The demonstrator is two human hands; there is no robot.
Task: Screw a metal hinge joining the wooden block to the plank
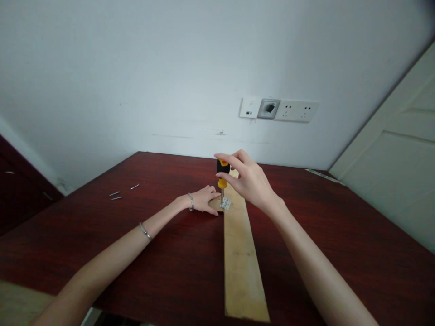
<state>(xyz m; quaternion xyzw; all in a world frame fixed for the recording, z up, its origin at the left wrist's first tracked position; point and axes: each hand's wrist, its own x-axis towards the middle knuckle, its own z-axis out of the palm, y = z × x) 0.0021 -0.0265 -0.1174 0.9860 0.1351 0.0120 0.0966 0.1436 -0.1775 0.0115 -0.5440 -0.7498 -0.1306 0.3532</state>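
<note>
My right hand (247, 179) grips the black and yellow handle of a screwdriver (223, 170) between thumb and fingers. The screwdriver stands upright, its shaft reaching down to a small metal hinge (226, 203). That hinge lies across a long pale wooden board (242, 258) and a shorter wooden piece (215, 204) to its left. My left hand (206, 199) presses on the shorter piece, thumb and fingers spread apart around it. Whether a screw sits under the tip is too small to tell.
Several loose screws (115, 195) lie on the dark red tabletop (152, 267) at the left. Behind it rises a white wall with sockets (295, 111). A white panelled door (401, 149) stands at the right. Another pale board (23, 301) shows at the lower left.
</note>
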